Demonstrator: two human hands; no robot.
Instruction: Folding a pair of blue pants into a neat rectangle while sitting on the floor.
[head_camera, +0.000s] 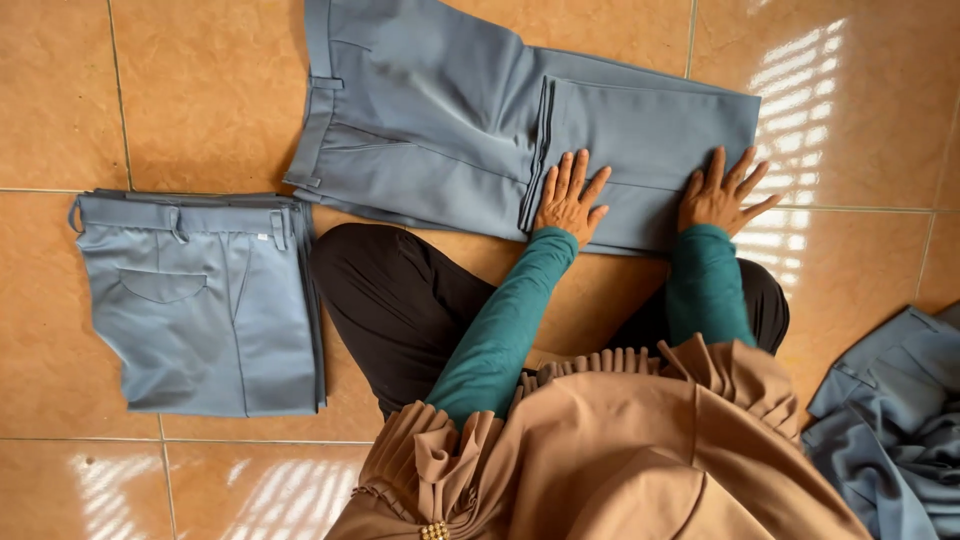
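Right now you sit cross-legged on an orange tiled floor (210, 90), looking down at both your hands pressed flat on a pair of grey-blue trousers (450, 120) spread just in front of your knees. Your left hand (569, 197) lies open, fingers spread, beside the edge where the legs have been doubled back over the seat. Your right hand (722, 192), also open and gripping nothing, rests near the outer end of that folded part. The hands are apart, both palms down on the cloth.

To your left lies a folded pair of trousers (205, 300), squared into a neat rectangle. At your far right sits a loose heap of grey-blue garments (890, 430).

The work appears to be mid-fold, at the smoothing stage. A further fold would likely need both hands to take hold of one end and carry it evenly over.
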